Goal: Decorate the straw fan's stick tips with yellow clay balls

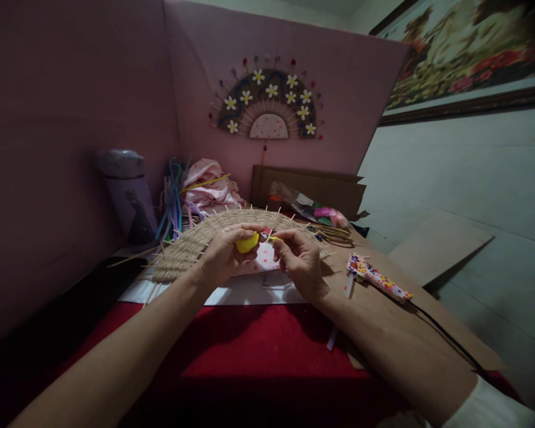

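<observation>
My left hand (pixel 223 252) grips a small yellow lump (pixel 248 243), held over the middle of a half-round woven fan piece (pixel 191 244) with thin wooden sticks poking out of its rim. My right hand (pixel 299 261) pinches a tiny yellow bit (pixel 274 239) just right of the lump, fingertips almost meeting those of the left hand. Under both hands lies a pink dotted half-circle (pixel 263 257) at the fan's centre, on white paper (pixel 249 292).
A flower-patterned glue gun (pixel 378 277) with a black cord lies on brown cardboard (pixel 383 309) at the right. Scissors (pixel 334 233), a bag of coloured pieces (pixel 312 208), pink cloth (pixel 209 187), coloured strips (pixel 172 196) and a bottle (pixel 127 190) stand behind. A finished flowered fan (pixel 267 104) hangs on the pink wall.
</observation>
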